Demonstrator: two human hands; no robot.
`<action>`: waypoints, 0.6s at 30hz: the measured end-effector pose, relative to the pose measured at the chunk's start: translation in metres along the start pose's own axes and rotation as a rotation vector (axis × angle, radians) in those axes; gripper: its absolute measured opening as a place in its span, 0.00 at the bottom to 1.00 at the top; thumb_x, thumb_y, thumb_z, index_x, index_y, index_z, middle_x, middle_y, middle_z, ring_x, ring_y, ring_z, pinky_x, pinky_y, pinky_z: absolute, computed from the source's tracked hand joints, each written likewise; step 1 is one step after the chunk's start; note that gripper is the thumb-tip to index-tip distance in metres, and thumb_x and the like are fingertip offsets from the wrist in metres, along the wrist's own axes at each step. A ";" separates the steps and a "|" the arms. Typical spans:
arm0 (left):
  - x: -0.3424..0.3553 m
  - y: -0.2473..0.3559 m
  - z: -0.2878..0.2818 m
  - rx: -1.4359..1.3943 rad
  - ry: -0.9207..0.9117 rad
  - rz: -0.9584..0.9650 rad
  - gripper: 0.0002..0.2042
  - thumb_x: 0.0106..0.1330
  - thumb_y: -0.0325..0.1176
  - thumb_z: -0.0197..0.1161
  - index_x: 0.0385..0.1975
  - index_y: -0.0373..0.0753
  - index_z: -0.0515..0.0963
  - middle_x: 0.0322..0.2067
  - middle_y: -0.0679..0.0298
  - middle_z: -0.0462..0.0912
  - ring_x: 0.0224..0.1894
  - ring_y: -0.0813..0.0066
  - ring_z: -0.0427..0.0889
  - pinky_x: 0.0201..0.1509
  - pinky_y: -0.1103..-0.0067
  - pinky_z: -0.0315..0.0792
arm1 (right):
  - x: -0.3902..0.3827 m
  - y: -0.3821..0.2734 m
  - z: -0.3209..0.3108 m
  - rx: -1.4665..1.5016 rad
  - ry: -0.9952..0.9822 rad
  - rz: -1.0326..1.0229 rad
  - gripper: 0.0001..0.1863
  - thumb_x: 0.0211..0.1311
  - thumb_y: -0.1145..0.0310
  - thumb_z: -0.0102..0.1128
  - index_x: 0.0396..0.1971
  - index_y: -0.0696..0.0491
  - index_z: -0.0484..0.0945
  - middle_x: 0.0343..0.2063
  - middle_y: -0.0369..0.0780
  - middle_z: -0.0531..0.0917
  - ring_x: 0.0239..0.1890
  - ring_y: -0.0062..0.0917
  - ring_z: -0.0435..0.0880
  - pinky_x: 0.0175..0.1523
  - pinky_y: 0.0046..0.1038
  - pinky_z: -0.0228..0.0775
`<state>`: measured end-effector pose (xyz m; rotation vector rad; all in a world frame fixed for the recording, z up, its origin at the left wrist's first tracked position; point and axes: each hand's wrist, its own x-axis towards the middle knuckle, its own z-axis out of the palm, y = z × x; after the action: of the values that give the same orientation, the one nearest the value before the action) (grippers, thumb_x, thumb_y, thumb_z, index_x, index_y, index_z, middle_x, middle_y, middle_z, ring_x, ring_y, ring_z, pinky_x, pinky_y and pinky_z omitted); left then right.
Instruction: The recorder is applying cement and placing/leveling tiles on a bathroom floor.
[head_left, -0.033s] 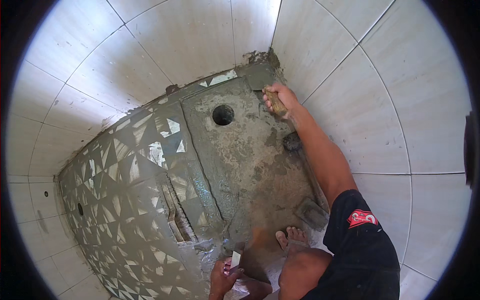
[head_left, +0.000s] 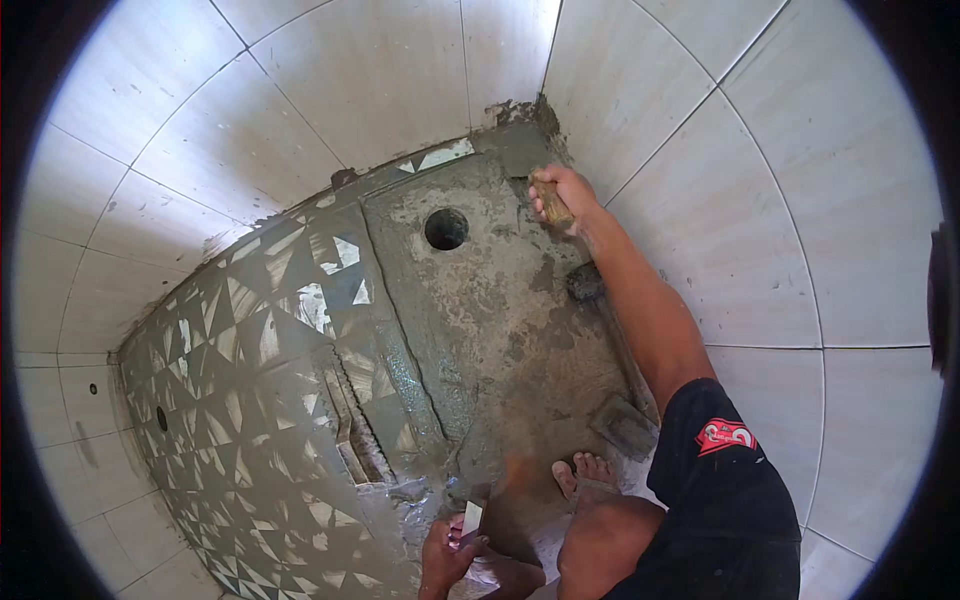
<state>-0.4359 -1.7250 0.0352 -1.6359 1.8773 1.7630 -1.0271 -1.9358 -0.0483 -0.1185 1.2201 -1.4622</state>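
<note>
My right hand grips a short piece of wood near the upper right floor corner, beside a grey, mortar-covered patch. My left hand closes on a small flat piece with a pale face at the bottom centre. A round drain hole is in the bare screed. A metal notched trowel lies on the smeared patterned floor tiles. A dark-headed tool lies along the right wall, partly hidden by my forearm.
Pale tiled walls close in on the left, back and right. A grey mortar-coated block lies by my bare foot. A wet mortar ridge borders the patterned tiles. A second, smaller dark opening is at the left.
</note>
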 end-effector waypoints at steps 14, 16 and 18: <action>0.006 -0.002 0.004 0.062 -0.008 0.066 0.27 0.51 0.39 0.81 0.50 0.37 0.81 0.38 0.57 0.82 0.40 0.64 0.86 0.44 0.71 0.81 | 0.000 0.007 0.015 0.022 -0.063 0.063 0.09 0.67 0.62 0.53 0.41 0.50 0.74 0.28 0.38 0.79 0.21 0.23 0.77 0.23 0.27 0.71; 0.005 0.000 0.004 0.039 0.001 0.032 0.27 0.51 0.38 0.82 0.50 0.37 0.81 0.38 0.57 0.82 0.41 0.64 0.86 0.44 0.71 0.81 | 0.001 0.004 0.013 0.006 -0.054 0.053 0.09 0.67 0.61 0.53 0.40 0.50 0.74 0.28 0.37 0.79 0.21 0.23 0.77 0.24 0.27 0.71; 0.005 0.004 0.003 0.091 -0.031 0.032 0.26 0.51 0.37 0.81 0.50 0.37 0.80 0.39 0.57 0.82 0.41 0.64 0.86 0.45 0.71 0.81 | 0.002 0.002 0.011 -0.011 -0.045 0.044 0.09 0.67 0.61 0.54 0.40 0.50 0.74 0.28 0.37 0.79 0.21 0.22 0.77 0.24 0.27 0.71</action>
<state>-0.4424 -1.7262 0.0334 -1.5467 1.9492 1.6780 -1.0190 -1.9434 -0.0462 -0.1304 1.1878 -1.4082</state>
